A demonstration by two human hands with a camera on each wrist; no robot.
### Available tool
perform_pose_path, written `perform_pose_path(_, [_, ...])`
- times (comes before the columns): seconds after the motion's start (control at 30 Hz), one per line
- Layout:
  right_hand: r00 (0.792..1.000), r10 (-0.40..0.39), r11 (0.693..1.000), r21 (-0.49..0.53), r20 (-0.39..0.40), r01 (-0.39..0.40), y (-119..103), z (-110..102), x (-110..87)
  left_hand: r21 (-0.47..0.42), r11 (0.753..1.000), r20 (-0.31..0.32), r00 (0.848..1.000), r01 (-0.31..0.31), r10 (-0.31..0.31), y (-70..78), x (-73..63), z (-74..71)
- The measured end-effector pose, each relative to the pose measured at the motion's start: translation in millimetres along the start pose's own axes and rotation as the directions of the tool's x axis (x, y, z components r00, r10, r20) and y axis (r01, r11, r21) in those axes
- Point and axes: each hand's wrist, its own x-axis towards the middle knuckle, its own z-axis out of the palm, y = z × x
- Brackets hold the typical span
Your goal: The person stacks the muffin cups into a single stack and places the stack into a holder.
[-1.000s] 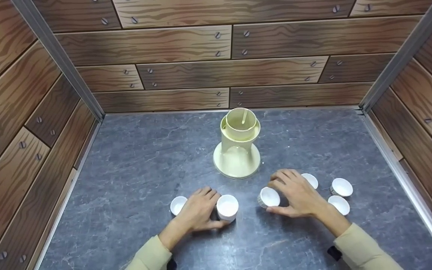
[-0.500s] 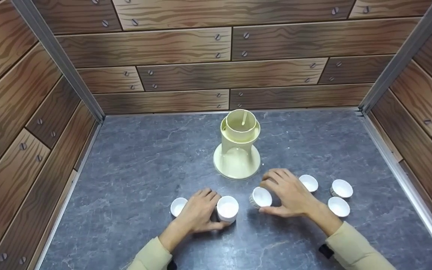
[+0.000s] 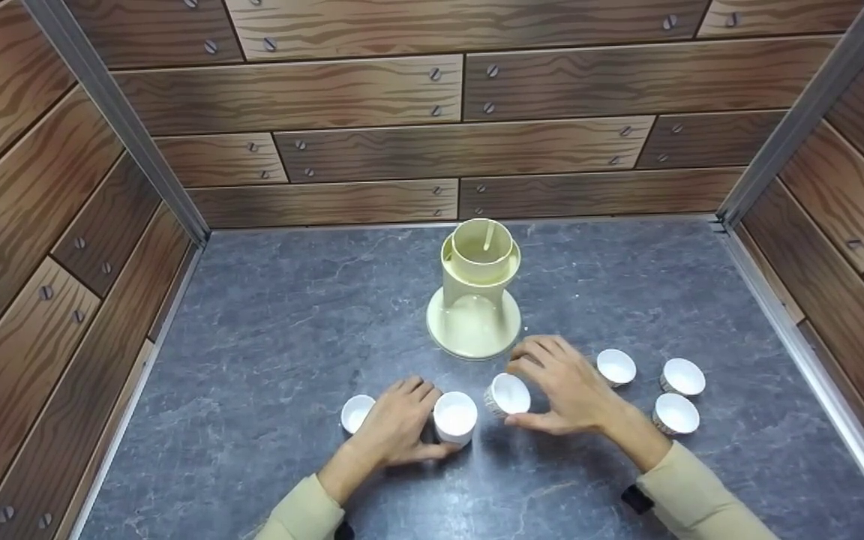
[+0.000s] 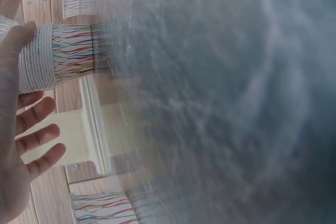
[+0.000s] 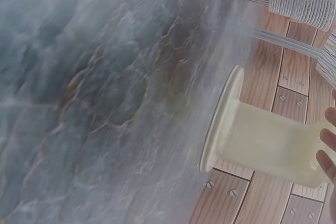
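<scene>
My left hand (image 3: pixel 400 420) holds a tall stack of nested small white cups (image 3: pixel 455 415) with thumb and index finger around its side. In the left wrist view the stack (image 4: pixel 58 53) stands on the table, many rims above a lowest cup with coloured wavy lines. My right hand (image 3: pixel 563 390) grips a single small cup (image 3: pixel 508 395) between thumb and fingers, just right of the stack. That cup (image 5: pixel 328 59) hangs above the table in the right wrist view, cut by the frame edge. Beside my left hand stands another white cup (image 3: pixel 357 413), partly hidden by the hand.
A cream plastic stand (image 3: pixel 475 315) with a wide round base and open tube top stands beyond the hands. Three loose cups, including a rear one (image 3: pixel 616 367), are right of my right hand. Wood-patterned walls (image 3: pixel 372 142) enclose the grey marbled table (image 3: pixel 289 315).
My right hand has moved left with its cup, closer to the stack. The left hand and the stack stay in place.
</scene>
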Motion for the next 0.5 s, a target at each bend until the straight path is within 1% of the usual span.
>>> perform_pose_path(0.27, [1.0,-0.017,1.0,0.024,-0.017,0.017,-6,2,7.9,0.005,1.0,-0.033,0.999,-0.011,0.011,-0.6,-0.2,1.5])
perform_pose_path(0.5, [0.999,-0.027,0.999,0.041,-0.03,0.028,-7,1,13.9,-0.011,1.0,-0.036,0.999,-0.023,0.022,-1.0,-1.2,1.6])
